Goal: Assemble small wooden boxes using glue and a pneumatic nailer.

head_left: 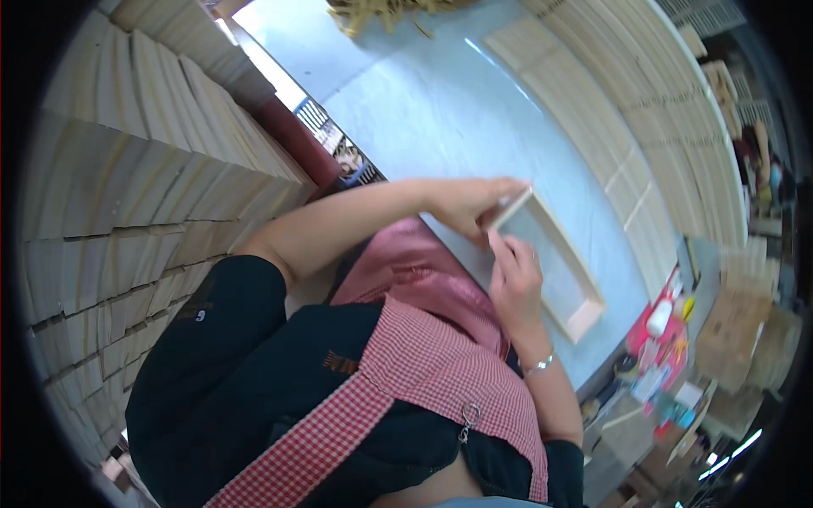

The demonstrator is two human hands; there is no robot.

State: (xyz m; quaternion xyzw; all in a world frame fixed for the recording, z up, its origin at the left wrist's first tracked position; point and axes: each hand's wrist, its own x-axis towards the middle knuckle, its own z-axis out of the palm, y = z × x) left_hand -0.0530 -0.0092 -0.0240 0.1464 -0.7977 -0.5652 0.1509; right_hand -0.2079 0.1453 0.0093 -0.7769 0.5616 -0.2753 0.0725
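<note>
A shallow rectangular wooden frame (566, 247) sits tilted at the near edge of a pale blue table (423, 110). The table's colour shows inside it; I cannot tell whether it has a clear bottom. My left hand (476, 203) is closed round the frame's left end, its fingertips partly hidden behind the wood. Against the frame's near left corner is my right hand (517, 275), its fingers curled and the index fingertip at the wood. Anything small inside those curled fingers is hidden from view.
Tall stacks of pale wooden boards (152, 169) rise on my left. Rows of light wooden pieces (627, 93) line the table's far right side. Yellowish strips (385, 13) lie at the far end. Bottles and small tools clutter a pink surface (652, 339) at right, beside cardboard boxes (730, 334).
</note>
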